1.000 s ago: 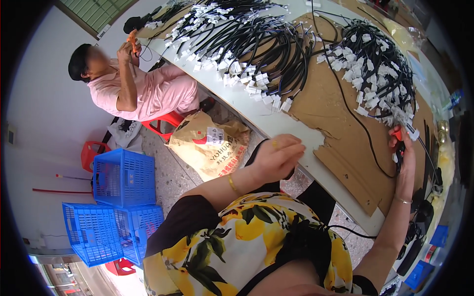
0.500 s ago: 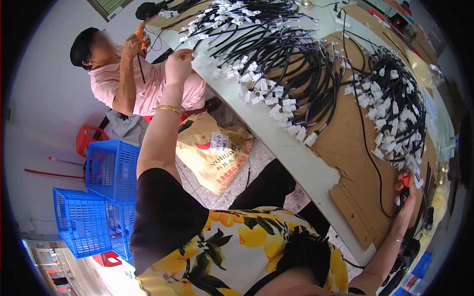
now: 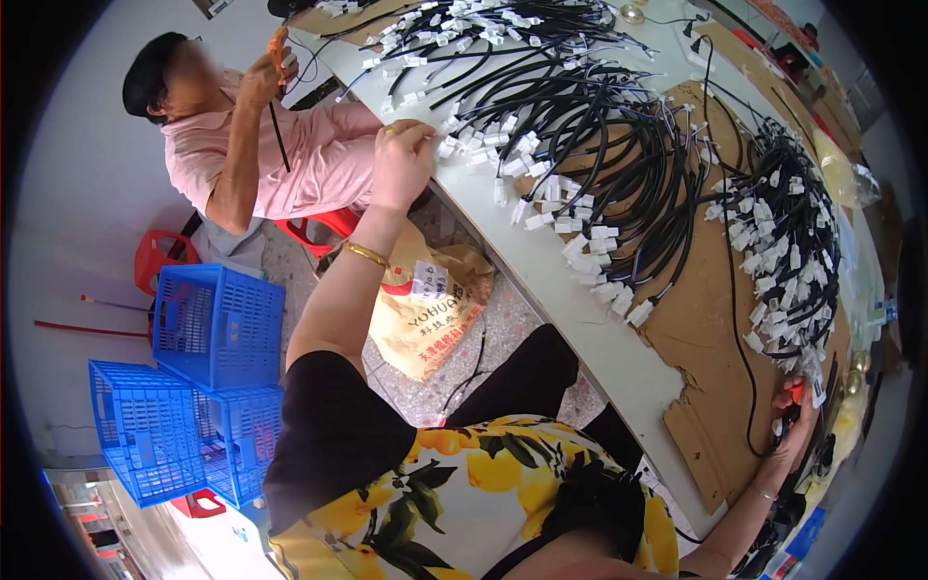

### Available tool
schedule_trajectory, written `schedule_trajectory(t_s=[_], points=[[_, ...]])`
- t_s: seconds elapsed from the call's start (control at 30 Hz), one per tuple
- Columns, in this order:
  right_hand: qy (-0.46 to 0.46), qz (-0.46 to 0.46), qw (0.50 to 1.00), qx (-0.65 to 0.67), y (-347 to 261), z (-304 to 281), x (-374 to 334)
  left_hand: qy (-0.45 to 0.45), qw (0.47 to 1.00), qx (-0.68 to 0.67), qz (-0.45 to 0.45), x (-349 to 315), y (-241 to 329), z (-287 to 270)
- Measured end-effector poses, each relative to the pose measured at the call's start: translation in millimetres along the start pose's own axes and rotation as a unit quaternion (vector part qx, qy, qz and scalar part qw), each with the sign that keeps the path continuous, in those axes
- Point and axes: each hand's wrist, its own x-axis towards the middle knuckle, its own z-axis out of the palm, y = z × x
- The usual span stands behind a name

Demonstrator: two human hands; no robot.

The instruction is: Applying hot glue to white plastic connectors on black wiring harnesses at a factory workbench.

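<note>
My left hand is at the left edge of the white tabletop, its fingers curled together. Anything between them is too small to make out. Just right of its fingertips lie white plastic connectors on the ends of black cables, spread in a long row. Over at the right, my right hand is closed around a red-and-black hand tool, whose exact kind is partly hidden by the fingers. Above it lies another heap of black cables with white connectors.
Brown cardboard covers part of the table. A black cord runs down it toward my right hand. Across the corner, a seated person holds an orange tool. Blue crates and a brown paper sack stand on the floor.
My left hand has moved right and slightly down, to the connectors at the table's edge. The right hand keeps its grip on the tool. The whole view has shifted a little.
</note>
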Motion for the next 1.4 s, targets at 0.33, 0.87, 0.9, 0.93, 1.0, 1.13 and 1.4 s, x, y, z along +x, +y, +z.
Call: schedule_trajectory(t_s=[0.33, 0.87, 0.9, 0.93, 1.0, 1.13, 1.4], points=[[-0.02, -0.001, 1.0, 0.009, -0.5, -3.9, 0.1, -0.002, 1.0, -0.021, 0.014, -3.1, 1.3, -3.9], [-0.013, 0.005, 1.0, 0.002, -0.2, -1.8, 0.6, -0.183, 0.976, 0.118, -0.029, 84.0, -19.1, 22.0], [-0.009, 0.002, 1.0, 0.003, -0.4, -1.5, 0.1, -0.224, 0.957, 0.182, -0.045, 86.7, -17.6, 27.7], [-0.009, 0.003, 1.0, 0.007, -0.5, 0.0, -0.3, -0.262, 0.931, 0.245, -0.061, 88.5, -16.2, 32.8], [-0.004, 0.002, 1.0, 0.012, -0.6, 0.9, -0.6, -0.26, 0.929, 0.257, -0.054, 90.1, -20.9, 35.1], [-0.011, -0.002, 1.0, 0.019, 0.4, -1.3, -0.4, -0.231, 0.925, 0.285, -0.101, 87.1, -24.4, 30.5], [-0.039, 0.045, 0.997, 0.046, 4.8, -20.9, 5.8, -0.156, 0.947, 0.258, -0.112, 92.8, -23.6, 27.2]])
